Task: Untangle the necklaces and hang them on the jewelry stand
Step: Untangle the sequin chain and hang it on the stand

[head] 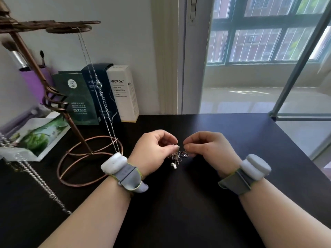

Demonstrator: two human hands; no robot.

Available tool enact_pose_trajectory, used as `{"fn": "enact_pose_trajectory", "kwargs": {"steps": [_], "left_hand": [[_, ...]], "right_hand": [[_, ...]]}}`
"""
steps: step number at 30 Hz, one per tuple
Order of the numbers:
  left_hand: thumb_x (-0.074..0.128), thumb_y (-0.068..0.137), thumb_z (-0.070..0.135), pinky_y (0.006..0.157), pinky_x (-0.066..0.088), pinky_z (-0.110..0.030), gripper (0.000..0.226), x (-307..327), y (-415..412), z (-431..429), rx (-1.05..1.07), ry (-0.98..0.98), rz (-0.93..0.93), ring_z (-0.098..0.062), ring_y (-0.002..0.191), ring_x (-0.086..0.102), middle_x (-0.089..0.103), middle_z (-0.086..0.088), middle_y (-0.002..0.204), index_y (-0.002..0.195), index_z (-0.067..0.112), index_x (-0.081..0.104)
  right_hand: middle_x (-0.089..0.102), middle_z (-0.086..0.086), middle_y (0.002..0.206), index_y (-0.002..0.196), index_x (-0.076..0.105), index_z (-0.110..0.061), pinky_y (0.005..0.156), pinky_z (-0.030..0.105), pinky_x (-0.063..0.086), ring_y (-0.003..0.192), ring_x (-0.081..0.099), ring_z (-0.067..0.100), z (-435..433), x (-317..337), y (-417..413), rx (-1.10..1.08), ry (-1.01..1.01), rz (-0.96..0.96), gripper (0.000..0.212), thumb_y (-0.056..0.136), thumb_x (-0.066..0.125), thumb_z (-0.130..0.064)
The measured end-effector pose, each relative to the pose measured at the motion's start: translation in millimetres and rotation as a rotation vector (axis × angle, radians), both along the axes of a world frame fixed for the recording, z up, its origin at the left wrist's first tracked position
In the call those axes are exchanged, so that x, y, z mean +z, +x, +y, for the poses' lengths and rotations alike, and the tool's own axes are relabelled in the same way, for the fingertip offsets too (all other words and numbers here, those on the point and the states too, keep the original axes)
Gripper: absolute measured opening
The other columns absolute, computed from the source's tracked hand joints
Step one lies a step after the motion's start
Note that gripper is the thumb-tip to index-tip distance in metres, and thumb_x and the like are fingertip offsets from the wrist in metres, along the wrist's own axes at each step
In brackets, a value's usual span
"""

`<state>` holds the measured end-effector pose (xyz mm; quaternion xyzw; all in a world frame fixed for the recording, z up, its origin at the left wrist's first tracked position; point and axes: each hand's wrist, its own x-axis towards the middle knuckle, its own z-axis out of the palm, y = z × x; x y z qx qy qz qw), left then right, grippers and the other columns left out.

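A small tangle of thin silver necklaces [179,156] hangs between my two hands just above the dark table [179,203]. My left hand [152,149] pinches its left side, and my right hand [207,147] pinches its right side. A small white pendant dangles below the knot. The copper jewelry stand [35,72] rises at the left on a ring base [78,169]. One long silver bead chain [100,86] hangs from its upper arm. Another silver chain [35,176] drapes down at the far left.
Cosmetic boxes [123,92] and a green mask packet [80,101] lean on the wall behind the stand. A torn sachet [35,138] lies at the left, with a purple brush holder [34,81] behind. The table's right edge borders a window.
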<state>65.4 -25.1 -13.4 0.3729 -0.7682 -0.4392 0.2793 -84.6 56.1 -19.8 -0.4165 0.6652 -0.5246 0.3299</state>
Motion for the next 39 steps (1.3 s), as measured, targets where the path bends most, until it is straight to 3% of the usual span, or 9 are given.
{"fn": "enact_pose_trajectory", "kwargs": {"steps": [3,6,9,13,16,18,24,30,39], "left_hand": [[0.07,0.079,0.003,0.068,0.053,-0.029,0.008,4.8,-6.4,1.2,0.021,0.27,0.251,-0.018,0.072,0.063,0.068,-0.008,0.077,0.081,0.01,0.068],[0.063,0.082,0.0,0.062,0.053,-0.027,0.006,8.7,-12.4,-0.1,0.009,0.476,0.404,-0.018,0.064,0.065,0.068,-0.006,0.072,0.083,0.006,0.065],[0.06,0.084,0.002,0.057,0.054,-0.025,0.006,12.0,-17.0,0.2,-0.022,0.57,0.458,-0.015,0.058,0.066,0.069,-0.004,0.069,0.084,0.005,0.064],[0.059,0.084,0.002,0.056,0.053,-0.025,0.007,12.1,-21.0,-0.6,-0.038,0.583,0.477,-0.013,0.056,0.063,0.068,-0.003,0.066,0.083,0.006,0.064],[0.059,0.084,0.004,0.056,0.051,-0.023,0.007,11.8,-19.0,-2.8,-0.037,0.589,0.491,-0.013,0.055,0.061,0.066,-0.004,0.066,0.085,0.007,0.065],[0.059,0.084,0.005,0.056,0.051,-0.023,0.007,10.6,-18.7,-3.6,-0.035,0.609,0.493,-0.012,0.054,0.06,0.066,-0.003,0.066,0.085,0.007,0.065],[0.058,0.085,0.005,0.053,0.05,-0.022,0.008,11.1,-17.8,0.4,-0.046,0.632,0.479,-0.012,0.052,0.057,0.064,-0.003,0.067,0.089,0.005,0.064],[0.058,0.086,0.007,0.057,0.051,-0.025,0.008,13.6,-18.6,1.8,-0.067,0.654,0.456,-0.014,0.06,0.063,0.064,-0.005,0.072,0.089,0.009,0.064],[0.056,0.087,0.006,0.06,0.052,-0.025,0.01,19.8,-17.3,1.8,-0.057,0.623,0.451,-0.016,0.064,0.065,0.064,-0.003,0.067,0.089,0.009,0.065]], "right_hand": [[0.071,0.008,0.071,0.073,0.074,-0.016,0.072,0.033,0.055,0.065,0.063,0.019,1.1,-2.4,-2.1,0.015,-0.042,-0.096,0.014,0.072,0.074,-0.001],[0.072,0.015,0.083,0.082,0.074,-0.011,0.077,0.043,0.055,0.073,0.065,0.024,0.7,-1.4,-6.0,0.05,-0.064,-0.241,0.018,0.072,0.072,0.004],[0.073,0.016,0.088,0.088,0.074,-0.009,0.067,0.041,0.051,0.069,0.063,0.022,2.6,0.7,-9.1,0.122,-0.058,-0.288,0.019,0.071,0.075,-0.001],[0.07,0.009,0.074,0.08,0.076,-0.011,0.054,0.027,0.042,0.06,0.055,0.016,0.7,1.5,-8.7,0.149,-0.035,-0.258,0.02,0.063,0.079,-0.018],[0.065,0.004,0.065,0.072,0.074,-0.012,0.055,0.027,0.042,0.054,0.053,0.015,0.3,2.7,-9.1,0.136,-0.052,-0.281,0.004,0.071,0.075,-0.008],[0.063,0.003,0.062,0.072,0.073,-0.011,0.055,0.028,0.042,0.053,0.052,0.015,0.1,2.6,-11.7,0.125,-0.059,-0.293,0.008,0.074,0.072,-0.004],[0.06,0.005,0.063,0.073,0.068,-0.007,0.053,0.025,0.043,0.055,0.053,0.015,1.2,5.5,-15.5,0.14,-0.063,-0.443,0.008,0.076,0.065,0.0],[0.059,0.008,0.068,0.076,0.066,-0.007,0.051,0.024,0.045,0.053,0.055,0.014,1.4,7.4,-20.5,0.158,-0.073,-0.55,0.015,0.063,0.068,-0.013],[0.063,0.007,0.063,0.079,0.063,-0.008,0.053,0.024,0.044,0.048,0.05,0.013,4.0,10.2,-29.9,0.17,-0.125,-0.59,0.012,0.067,0.065,-0.011]]}}
